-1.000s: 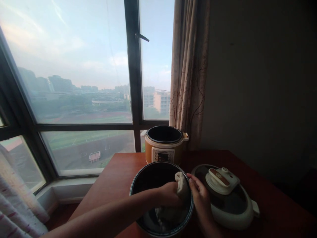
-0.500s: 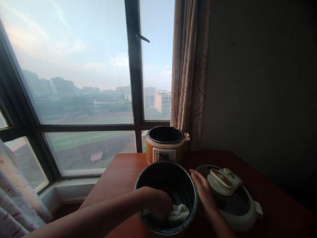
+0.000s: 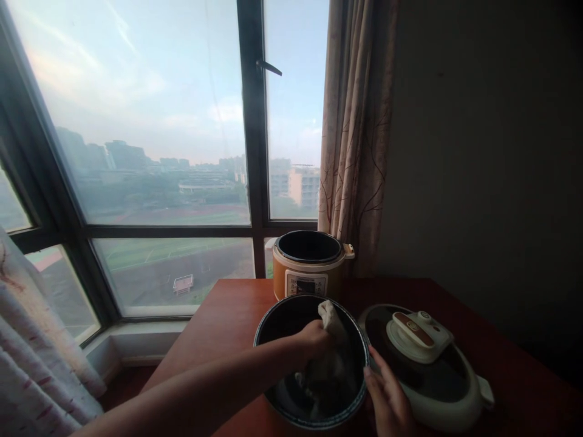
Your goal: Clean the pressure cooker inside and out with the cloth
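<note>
"What are you gripping?"
"On my feed, my left hand (image 3: 315,340) clutches a cloth (image 3: 331,359) inside the near pot (image 3: 285,331); my right hand (image 3: 386,393) grasps the pot's right rim."
"The lid (image 3: 449,394)?"
"Further right."

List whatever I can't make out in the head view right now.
All in the head view:
- Left hand: fingertips hidden by the cloth and the hand itself.
- Pot: floor partly covered by cloth and left forearm.
- Cooker: lower front blocked by the pot.
- Control panel: markings too small.
- Right hand: wrist cut off by the bottom edge.
</note>
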Demonstrator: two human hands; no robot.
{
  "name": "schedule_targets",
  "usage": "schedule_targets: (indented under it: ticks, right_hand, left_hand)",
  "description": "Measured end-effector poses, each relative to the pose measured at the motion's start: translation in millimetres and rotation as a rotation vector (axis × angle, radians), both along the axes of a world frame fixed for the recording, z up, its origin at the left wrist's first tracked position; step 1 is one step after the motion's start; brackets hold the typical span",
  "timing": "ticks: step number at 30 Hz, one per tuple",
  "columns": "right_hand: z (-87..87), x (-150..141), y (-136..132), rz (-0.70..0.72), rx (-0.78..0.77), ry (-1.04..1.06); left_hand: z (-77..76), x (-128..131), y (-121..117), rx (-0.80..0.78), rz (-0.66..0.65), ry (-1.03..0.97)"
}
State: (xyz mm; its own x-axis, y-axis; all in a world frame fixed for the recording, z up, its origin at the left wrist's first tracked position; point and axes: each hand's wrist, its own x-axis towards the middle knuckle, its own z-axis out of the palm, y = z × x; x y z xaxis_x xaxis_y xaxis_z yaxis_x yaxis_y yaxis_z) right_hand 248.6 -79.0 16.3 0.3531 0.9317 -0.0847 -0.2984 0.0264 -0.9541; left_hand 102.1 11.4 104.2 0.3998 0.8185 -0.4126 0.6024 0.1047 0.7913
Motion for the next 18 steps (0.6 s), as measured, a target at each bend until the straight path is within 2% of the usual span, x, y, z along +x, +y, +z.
schedule_targets:
  ticks: [2, 6, 7, 11, 12, 13, 15, 18]
  right_hand:
    - [2.0, -0.6, 2.6, -0.015, 0.016, -0.025]
    - [9.5, 2.4, 8.3, -0.052, 0.043, -0.015]
    - [11.7, 3.9, 10.5, -0.046, 0.037, 0.001]
    - [20.5, 10.5, 22.4, -0.019, 0.022, 0.056]
    - [22.1, 11.5, 25.3, -0.023, 0.028, 0.057]
    - [23.2, 12.1, 27.8, -0.029, 0.035, 0.052]
    - [23.5, 11.6, 31.5, -0.031, 0.043, 0.038]
    - [20.9, 7.3, 34.0, -0.043, 0.038, 0.032]
  left_hand:
    - [0.9, 6.6, 0.5, 0.031, -0.018, 0.025]
    - [8.3, 5.9, -7.2, 0.134, -0.169, 0.187]
    - [11.4, 3.4, -10.9, 0.178, -0.273, 0.262]
    - [27.1, -12.1, -24.4, 0.439, -0.965, 0.652]
    - [30.9, -16.9, -26.0, 0.474, -1.075, 0.72]
    - [34.2, -21.8, -26.8, 0.488, -1.105, 0.751]
    - [39.0, -30.6, -26.3, 0.482, -1.054, 0.757]
    - [40.2, -37.0, -24.5, 0.45, -1.01, 0.664]
